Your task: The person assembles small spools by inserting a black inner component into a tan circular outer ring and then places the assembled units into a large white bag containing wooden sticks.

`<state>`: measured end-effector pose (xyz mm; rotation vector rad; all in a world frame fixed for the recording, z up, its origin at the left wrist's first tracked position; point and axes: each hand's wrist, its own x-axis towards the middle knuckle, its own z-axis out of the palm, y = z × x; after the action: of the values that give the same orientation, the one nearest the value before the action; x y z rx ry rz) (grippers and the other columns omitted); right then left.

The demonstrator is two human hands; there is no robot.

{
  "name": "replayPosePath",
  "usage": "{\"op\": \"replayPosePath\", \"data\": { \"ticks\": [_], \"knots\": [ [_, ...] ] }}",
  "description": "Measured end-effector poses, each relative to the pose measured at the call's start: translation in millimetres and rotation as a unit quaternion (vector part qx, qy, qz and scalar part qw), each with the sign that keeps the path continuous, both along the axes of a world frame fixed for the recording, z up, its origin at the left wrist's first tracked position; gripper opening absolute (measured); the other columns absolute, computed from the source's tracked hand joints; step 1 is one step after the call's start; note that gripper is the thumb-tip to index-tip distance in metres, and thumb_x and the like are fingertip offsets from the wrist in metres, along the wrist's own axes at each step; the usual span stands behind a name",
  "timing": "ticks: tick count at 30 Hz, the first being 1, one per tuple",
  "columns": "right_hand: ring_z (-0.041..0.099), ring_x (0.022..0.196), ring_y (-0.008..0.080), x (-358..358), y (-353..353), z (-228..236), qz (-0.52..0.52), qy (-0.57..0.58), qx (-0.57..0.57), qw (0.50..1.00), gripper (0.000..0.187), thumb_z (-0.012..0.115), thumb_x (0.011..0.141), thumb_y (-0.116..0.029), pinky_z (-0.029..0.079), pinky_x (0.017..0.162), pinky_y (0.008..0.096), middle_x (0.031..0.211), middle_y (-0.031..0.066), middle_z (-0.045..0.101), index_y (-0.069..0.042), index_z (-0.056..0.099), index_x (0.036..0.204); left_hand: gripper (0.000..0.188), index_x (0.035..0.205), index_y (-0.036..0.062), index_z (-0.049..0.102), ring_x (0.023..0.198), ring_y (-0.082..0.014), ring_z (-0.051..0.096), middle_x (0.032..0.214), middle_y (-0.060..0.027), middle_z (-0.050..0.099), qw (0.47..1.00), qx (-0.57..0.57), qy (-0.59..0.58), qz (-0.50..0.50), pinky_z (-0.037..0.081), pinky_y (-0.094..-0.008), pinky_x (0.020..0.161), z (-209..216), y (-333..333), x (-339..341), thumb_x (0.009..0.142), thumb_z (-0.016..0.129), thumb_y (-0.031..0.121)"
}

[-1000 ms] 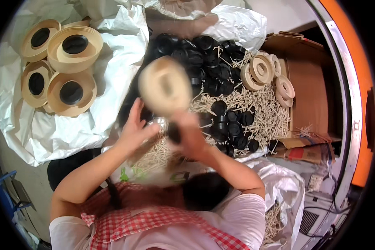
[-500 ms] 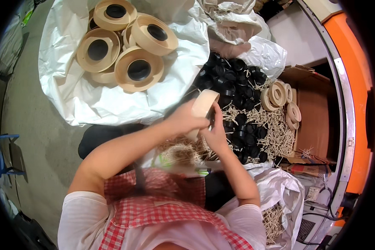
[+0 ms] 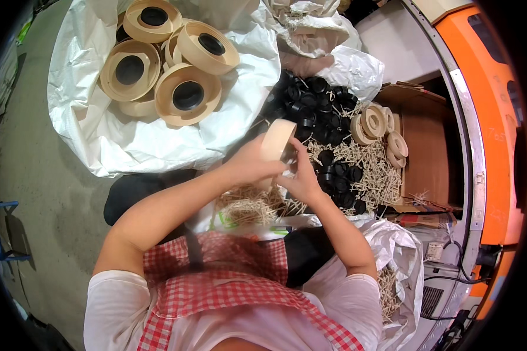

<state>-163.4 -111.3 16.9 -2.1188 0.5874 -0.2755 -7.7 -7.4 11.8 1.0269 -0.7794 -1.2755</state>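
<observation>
In front of my body, both hands hold a beige round plastic part (image 3: 278, 139) shaped like a wide ring, turned up on edge. My left hand (image 3: 252, 159) is closed around its left side. The fingers of my right hand (image 3: 301, 177) are bent against its right, open side, where something dark shows; I cannot make out what. Just beyond and to the right lie loose black round caps (image 3: 305, 111) among small beige pegs (image 3: 377, 169). At the upper left, several similar beige round parts (image 3: 187, 95) with black centres lie in a large white sack (image 3: 240, 111).
A cardboard box (image 3: 430, 152) stands at the right, with several beige rings (image 3: 373, 121) by its near side. Another white sack (image 3: 401, 245) with pegs is at the lower right. An orange machine (image 3: 483, 117) with a metal edge bounds the right side.
The view has shifted slightly, so the surroundings sit a little further left. Both hands keep hold of the beige part; my right fingers have moved slightly against its open side.
</observation>
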Motion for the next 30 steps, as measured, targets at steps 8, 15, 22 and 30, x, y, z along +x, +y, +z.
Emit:
{"op": "replayPosePath", "data": {
  "ticks": [8,15,22,30],
  "knots": [
    [0.051,0.099,0.0287,-16.5,-22.9,7.0,0.242,-0.104,-0.468,0.843,0.034,0.073,0.07,-0.015,0.045,0.083,0.0352,0.112,0.0118,0.053,-0.011,0.061,0.101,0.057,0.132,0.0063,0.04,0.089,-0.0101,0.057,0.105,-0.0035,0.057,0.96,0.126,0.232,-0.093,0.049,-0.023,0.076,7.1,-0.8,7.3,0.079,0.062,0.007],
    [0.052,0.104,0.0243,-9.3,-16.5,-6.8,-0.167,0.0,0.382,0.909,0.072,0.072,0.076,-0.023,0.05,0.077,0.031,0.117,0.0121,0.049,-0.006,0.03,0.132,0.064,0.133,0.0048,0.036,0.087,-0.0098,0.057,0.104,-0.0051,0.057,0.999,0.009,-0.022,-0.026,0.048,-0.0241,0.072,-5.1,-9.7,-5.3,0.076,0.066,0.011],
    [0.045,0.114,0.0319,-15.3,-11.5,-2.4,0.032,-0.005,-0.151,0.988,0.059,0.071,0.071,-0.015,0.041,0.095,0.0413,0.124,0.0106,0.044,-0.016,0.046,0.124,0.054,0.125,0.0009,0.046,0.084,-0.0122,0.058,0.101,-0.0066,0.06,0.995,0.0,-0.1,-0.029,0.049,-0.0261,0.073,-4.2,-11.2,-5.3,0.076,0.065,0.014],
    [0.049,0.11,0.0366,-5.6,-6.6,20.8,0.246,-0.103,-0.271,0.925,0.041,0.067,0.071,-0.011,0.046,0.087,0.0464,0.116,0.014,0.05,-0.009,0.052,0.109,0.038,0.112,0.0008,0.057,0.082,-0.0134,0.06,0.096,-0.0072,0.062,0.963,0.195,0.128,-0.134,0.051,-0.0275,0.071,-9.7,-18.9,2.6,0.076,0.062,0.012]
  ]
}}
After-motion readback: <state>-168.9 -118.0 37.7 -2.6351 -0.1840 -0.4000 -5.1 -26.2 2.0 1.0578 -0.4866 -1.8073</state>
